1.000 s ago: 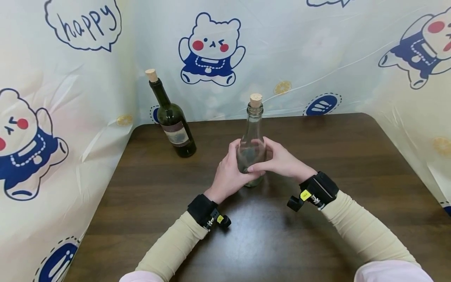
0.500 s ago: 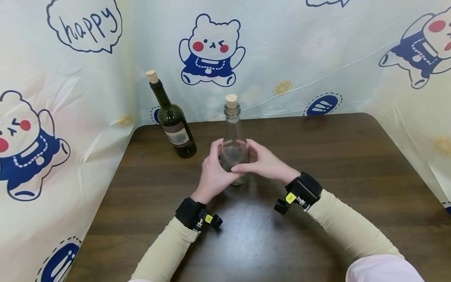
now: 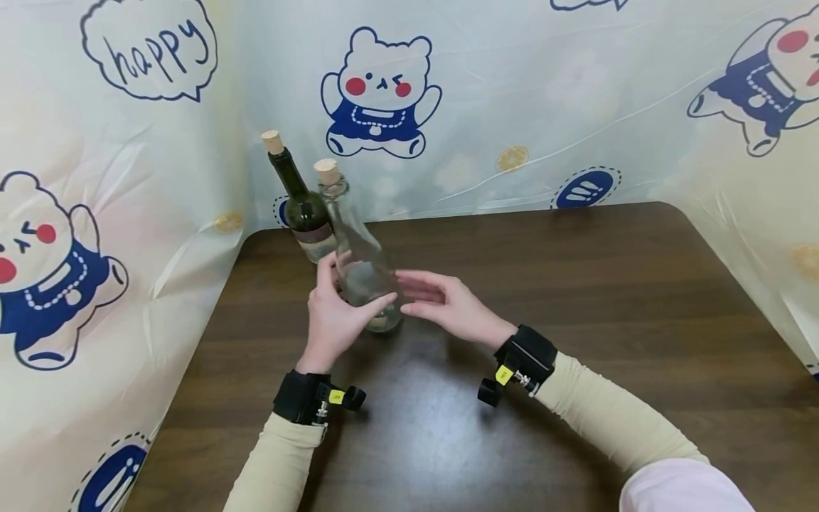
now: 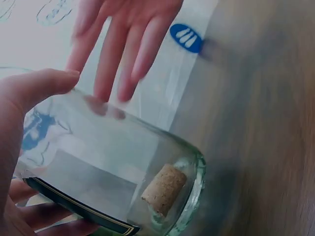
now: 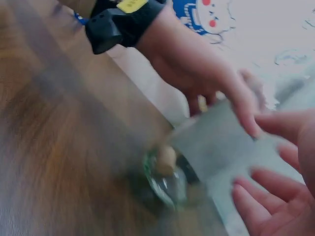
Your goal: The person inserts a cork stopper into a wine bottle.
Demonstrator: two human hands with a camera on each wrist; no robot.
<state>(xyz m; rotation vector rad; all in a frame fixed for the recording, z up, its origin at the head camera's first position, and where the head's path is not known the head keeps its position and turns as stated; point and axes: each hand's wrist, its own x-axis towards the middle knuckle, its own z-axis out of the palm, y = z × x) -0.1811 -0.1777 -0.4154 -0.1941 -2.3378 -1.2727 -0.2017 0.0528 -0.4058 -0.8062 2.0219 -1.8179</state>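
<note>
My left hand (image 3: pixel 333 320) grips a clear glass bottle (image 3: pixel 358 242) low on its body, thumb across the near side. The bottle leans to the left, with a cork stopper (image 3: pixel 327 172) in its mouth. Inside, near the base, lies a second cork (image 4: pixel 165 189); a dark-edged label (image 4: pixel 93 174) shows on the glass. My right hand (image 3: pixel 454 309) is just right of the bottle, fingers extended and fingertips close to the glass. Behind the clear bottle, partly covered by it, a dark green wine bottle (image 3: pixel 306 213) stands at the back left.
The dark wooden table (image 3: pixel 544 270) runs back to a pale printed curtain (image 3: pixel 473 85) with cartoon bears. More curtain closes in the left and right sides. A cork (image 3: pixel 272 141) sits in the green bottle's neck.
The clear bottle has travelled left toward the green bottle and tipped from upright to leaning left. My right hand has let go of it; the left still holds on.
</note>
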